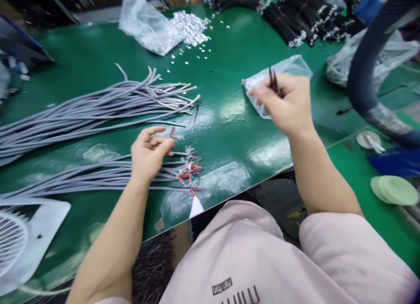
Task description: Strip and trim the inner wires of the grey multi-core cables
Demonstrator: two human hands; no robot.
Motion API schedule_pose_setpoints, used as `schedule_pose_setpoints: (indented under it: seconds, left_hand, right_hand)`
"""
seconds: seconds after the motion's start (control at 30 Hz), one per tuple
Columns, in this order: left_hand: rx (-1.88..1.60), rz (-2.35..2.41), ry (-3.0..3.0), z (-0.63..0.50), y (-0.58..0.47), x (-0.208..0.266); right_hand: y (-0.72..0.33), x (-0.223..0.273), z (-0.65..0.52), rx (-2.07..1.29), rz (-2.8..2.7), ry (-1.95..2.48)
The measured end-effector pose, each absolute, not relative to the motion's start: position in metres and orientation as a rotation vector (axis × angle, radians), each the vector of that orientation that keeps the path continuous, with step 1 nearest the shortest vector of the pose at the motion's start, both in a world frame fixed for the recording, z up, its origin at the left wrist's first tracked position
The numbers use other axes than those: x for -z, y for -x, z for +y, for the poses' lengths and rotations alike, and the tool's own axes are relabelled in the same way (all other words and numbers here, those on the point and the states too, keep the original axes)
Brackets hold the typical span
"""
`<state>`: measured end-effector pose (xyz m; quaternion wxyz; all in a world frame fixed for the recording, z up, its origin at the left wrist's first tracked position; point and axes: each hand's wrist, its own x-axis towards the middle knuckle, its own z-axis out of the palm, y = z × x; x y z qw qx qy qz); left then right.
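Observation:
My left hand point(149, 153) is closed, its fingers curled in a pinch. A short reddish wire end and some pale strands show at its fingertips, apparently the end of a cable; the rest is hidden by the hand. Below it lies a bundle of grey cables point(167, 172) with stripped ends fanning into red, blue and white wires. My right hand point(288, 100) is closed on dark tweezers point(274, 82), whose prongs point upward. Its thumb and fingertips are over a clear plastic bag point(292, 67); whether they touch it I cannot tell.
A larger bundle of grey cables point(98, 105) lies at left. Behind are a plastic bag point(141, 22) and a pile of small shiny pieces point(192, 28). Black cable bundles point(288, 15) lie at the back right. A thick dark hose point(364, 68) rises at right; a white fan point(49, 234) sits front left.

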<state>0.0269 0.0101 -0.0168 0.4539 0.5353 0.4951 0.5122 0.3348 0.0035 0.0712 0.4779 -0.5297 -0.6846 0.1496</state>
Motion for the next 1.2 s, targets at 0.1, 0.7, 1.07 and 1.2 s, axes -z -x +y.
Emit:
schedule_pose_setpoints:
  seconds: [0.1, 0.7, 1.07, 1.2]
  left_hand:
    - [-1.273, 1.164, -1.293, 0.001, -0.026, 0.015]
    - [-1.368, 1.132, -1.263, -0.009, -0.019, 0.004]
    - [-1.508, 1.27, -1.381, -0.012, -0.022, 0.009]
    - [-1.57, 1.248, -1.368, -0.011, -0.022, 0.013]
  right_hand:
    - [-0.284, -0.061, -0.003, -0.63, -1.746, 1.161]
    - [-0.169, -0.01, 0.023, -1.146, -1.645, 0.945]
    - [-0.16, 0.0, 0.025, -1.208, -1.542, 0.92]
    - [-0.156, 0.006, 0.024, -1.366, -1.391, 0.864]
